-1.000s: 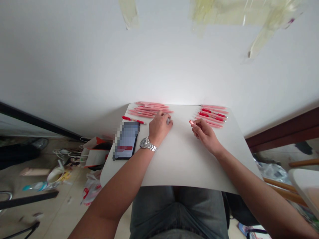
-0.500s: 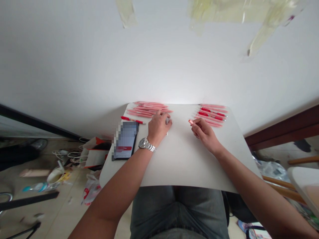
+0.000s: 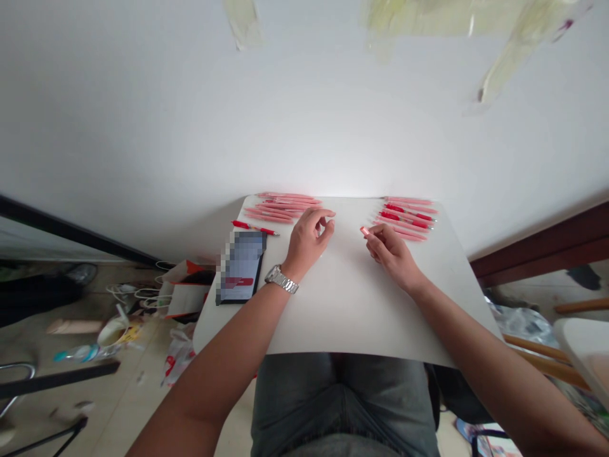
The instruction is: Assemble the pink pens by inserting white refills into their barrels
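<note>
Pink pc. (image 3: 364,231) is pinched by R hand (image 3: 387,250) fingertips, end exposed, prob. for visibility, while L hand (image 3: 304,240) fingers are curled, any hold can't be told, w/ pink pens (image 3: 294,201) laid approx. parallel just beyond, prob. for easy separating.

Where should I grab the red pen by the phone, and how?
I'd pinch the red pen around its middle, coming straight down from above with finger and thumb on its long sides. It's slim and lies flat on the table, with nothing on top, just beyond the phone.
</note>
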### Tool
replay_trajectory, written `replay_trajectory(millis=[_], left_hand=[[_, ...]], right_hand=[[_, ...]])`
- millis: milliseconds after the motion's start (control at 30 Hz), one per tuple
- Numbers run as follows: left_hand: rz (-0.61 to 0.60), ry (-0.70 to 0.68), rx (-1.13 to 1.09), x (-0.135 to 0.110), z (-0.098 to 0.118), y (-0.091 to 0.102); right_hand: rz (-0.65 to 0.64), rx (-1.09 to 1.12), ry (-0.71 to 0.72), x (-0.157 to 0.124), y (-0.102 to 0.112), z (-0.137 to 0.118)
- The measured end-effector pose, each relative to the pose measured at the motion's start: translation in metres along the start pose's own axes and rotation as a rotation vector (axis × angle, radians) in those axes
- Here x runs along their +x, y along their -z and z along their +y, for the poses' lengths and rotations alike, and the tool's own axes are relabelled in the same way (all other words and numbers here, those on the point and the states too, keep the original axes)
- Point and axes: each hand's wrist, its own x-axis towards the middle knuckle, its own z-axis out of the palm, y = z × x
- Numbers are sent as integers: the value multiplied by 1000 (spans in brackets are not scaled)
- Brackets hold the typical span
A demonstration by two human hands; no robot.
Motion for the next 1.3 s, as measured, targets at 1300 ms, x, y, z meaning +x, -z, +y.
replay_trajectory(millis=[1300], left_hand=[[-98, -44, -170, -9, 7, -10]], right_hand=[[98, 165, -70, 6, 6, 3]])
